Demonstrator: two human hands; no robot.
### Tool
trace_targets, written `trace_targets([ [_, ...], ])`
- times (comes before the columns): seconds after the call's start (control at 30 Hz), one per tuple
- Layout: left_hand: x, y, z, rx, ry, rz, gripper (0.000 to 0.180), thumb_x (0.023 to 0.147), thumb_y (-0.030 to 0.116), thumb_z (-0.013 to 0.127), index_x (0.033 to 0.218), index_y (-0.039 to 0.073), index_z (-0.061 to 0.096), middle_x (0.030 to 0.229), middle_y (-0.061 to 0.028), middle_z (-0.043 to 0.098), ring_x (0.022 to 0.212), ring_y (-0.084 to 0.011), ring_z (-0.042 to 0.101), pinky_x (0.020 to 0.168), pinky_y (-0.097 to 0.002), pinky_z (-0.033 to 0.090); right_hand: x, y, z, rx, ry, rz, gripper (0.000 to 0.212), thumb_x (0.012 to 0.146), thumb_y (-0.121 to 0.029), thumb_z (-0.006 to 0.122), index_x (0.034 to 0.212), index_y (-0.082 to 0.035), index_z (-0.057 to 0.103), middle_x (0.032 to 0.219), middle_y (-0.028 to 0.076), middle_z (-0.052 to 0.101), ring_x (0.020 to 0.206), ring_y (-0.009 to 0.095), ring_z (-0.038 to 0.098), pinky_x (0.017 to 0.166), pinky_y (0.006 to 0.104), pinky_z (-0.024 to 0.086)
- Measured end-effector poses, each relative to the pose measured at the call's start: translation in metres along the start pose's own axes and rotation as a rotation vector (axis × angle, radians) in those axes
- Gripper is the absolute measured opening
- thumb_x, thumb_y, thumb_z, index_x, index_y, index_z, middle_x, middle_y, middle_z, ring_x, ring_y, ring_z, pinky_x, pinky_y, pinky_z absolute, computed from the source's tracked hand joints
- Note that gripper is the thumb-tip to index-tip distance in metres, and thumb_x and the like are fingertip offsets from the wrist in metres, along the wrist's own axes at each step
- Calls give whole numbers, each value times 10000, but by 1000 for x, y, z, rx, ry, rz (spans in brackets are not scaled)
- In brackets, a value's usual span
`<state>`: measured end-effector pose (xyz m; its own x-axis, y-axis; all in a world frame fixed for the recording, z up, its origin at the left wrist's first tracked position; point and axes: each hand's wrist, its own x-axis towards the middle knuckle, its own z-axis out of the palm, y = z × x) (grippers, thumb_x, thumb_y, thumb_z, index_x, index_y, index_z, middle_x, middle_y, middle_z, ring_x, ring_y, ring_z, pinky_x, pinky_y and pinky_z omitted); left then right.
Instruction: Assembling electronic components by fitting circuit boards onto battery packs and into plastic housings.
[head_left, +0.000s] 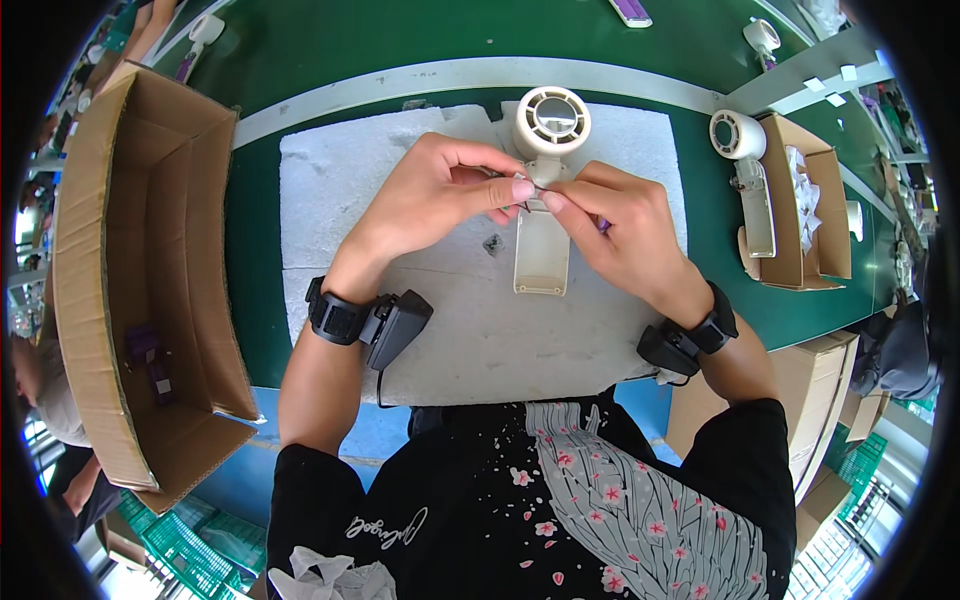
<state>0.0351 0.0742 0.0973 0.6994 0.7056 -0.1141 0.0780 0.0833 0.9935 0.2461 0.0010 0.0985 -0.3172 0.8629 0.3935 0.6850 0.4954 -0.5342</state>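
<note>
A cream handheld fan [541, 262] lies in front of me, its round head pointing away and its hollow handle shell toward me. Both my hands meet over its neck. My left hand [425, 200] pinches thumb against forefinger on a thin dark wire; a small pale bit shows at the fingertips. My right hand [628, 225] is closed too, its thumb and forefinger on the wire beside the left fingertips. Something small and purple peeks out beneath the right fingers, too covered to name. The fan rests on a pale foam pad [460, 350].
A tall open cardboard box [90, 280] at the left holds purple pieces. On the right, another fan with an exposed handle [757, 210] leans by a small carton [825, 215] containing white wrapping. More fans and a purple item [631, 12] lie on the green table [400, 40] beyond a pale rail.
</note>
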Motion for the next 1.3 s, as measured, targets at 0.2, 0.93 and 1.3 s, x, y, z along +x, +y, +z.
trace_targets([
  [0.2,-7,-3,2,-56,56,-46,194,824,128,718,930,-33,696,793,-79,683,689,-135,647,668,-252,521,-1,-9,7,0,-21,37,78,851,-78,669,886,-17,704,676,65,586,505,159,504,469,282,389],
  [0.93,-1,-17,-12,-16,-96,70,347,786,-33,706,1119,21,623,909,-39,667,812,-88,616,741,-229,499,0,0,12,-21,-79,-108,57,821,-66,682,854,-24,661,740,67,583,564,239,560,491,319,430],
  [1.3,-4,-10,-14,20,-87,55,306,778,-63,707,1062,14,622,934,-60,683,860,-114,655,787,-244,531,-2,-1,14,5,-30,-52,54,811,-46,684,839,-6,662,766,65,581,553,203,553,495,297,431],
])
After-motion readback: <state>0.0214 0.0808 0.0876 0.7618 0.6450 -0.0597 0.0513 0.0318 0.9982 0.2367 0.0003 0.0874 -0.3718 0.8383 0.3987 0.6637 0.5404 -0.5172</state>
